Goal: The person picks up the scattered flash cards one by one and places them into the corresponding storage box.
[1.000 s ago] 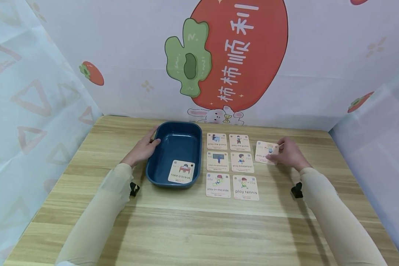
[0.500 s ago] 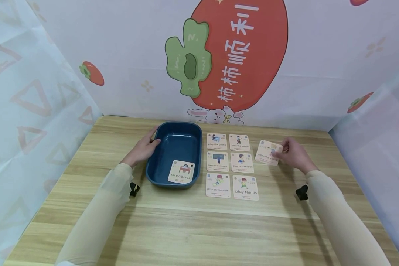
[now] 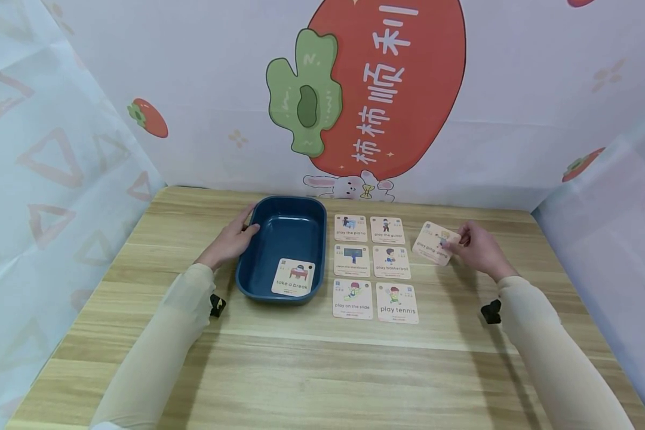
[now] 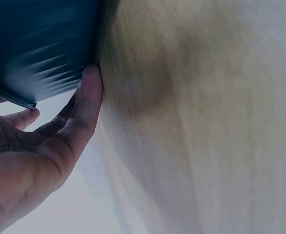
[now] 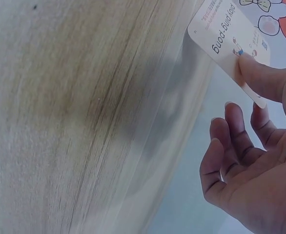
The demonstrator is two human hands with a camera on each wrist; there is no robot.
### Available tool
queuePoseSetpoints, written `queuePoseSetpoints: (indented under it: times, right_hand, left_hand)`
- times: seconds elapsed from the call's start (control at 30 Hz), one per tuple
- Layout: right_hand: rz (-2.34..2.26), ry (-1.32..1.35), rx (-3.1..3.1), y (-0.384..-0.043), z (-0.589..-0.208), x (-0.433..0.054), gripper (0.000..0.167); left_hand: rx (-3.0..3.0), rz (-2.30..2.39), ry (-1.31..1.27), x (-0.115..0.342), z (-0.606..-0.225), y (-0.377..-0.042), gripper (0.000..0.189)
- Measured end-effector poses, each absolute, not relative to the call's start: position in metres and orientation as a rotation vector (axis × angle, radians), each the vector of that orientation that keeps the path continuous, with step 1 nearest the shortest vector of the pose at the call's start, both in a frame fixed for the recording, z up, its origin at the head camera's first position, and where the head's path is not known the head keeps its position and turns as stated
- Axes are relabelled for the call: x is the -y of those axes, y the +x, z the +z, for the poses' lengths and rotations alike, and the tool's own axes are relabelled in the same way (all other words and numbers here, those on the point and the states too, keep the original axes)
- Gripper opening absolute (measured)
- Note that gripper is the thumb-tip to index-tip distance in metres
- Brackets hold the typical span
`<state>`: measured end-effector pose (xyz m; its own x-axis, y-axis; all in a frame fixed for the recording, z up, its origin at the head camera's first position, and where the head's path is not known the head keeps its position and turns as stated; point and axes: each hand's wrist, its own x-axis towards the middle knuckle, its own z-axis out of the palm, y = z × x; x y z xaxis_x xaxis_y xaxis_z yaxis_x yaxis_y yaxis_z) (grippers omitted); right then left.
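My left hand (image 3: pixel 230 240) holds the left side of a dark blue plastic tray (image 3: pixel 245 263), thumb over the rim and fingers along the outer wall. In the left wrist view one finger (image 4: pixel 90 85) presses low on that wall, close to the table. My right hand (image 3: pixel 478 251) pinches a square "play ping-pong" card (image 3: pixel 432 242) by its right edge, thumb on the printed face. The right wrist view shows this card (image 5: pixel 226 34) tilted, its shadow on the wood and the other fingers loosely curled below. A "take a break" card (image 3: pixel 293 278) lies in the tray's near right corner.
Between tray and right hand, several picture cards lie in two columns, among them "play the guitar" (image 3: pixel 387 230), "play basketball" (image 3: pixel 391 263) and "play tennis" (image 3: pixel 397 303). A printed cloth backdrop (image 3: pixel 204 71) rises behind the wooden table (image 3: pixel 322 370).
The right hand has shifted a little to the right. The ping-pong card has turned clockwise in its pinch. Left hand and tray stay in place.
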<state>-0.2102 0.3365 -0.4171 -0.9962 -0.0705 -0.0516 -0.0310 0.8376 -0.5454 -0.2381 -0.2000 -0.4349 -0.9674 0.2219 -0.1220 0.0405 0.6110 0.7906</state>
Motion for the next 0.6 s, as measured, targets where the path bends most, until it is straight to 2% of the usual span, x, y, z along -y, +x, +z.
queuePoseSetpoints:
  times: [0.6]
  right_hand:
    - [-0.849, -0.174, -2.992, -0.2078, -0.4160, -0.3364, 0.024]
  left_hand:
    - [-2.626, 1.276, 0.211, 0.2001, -0.4341, -0.2373, 0.062]
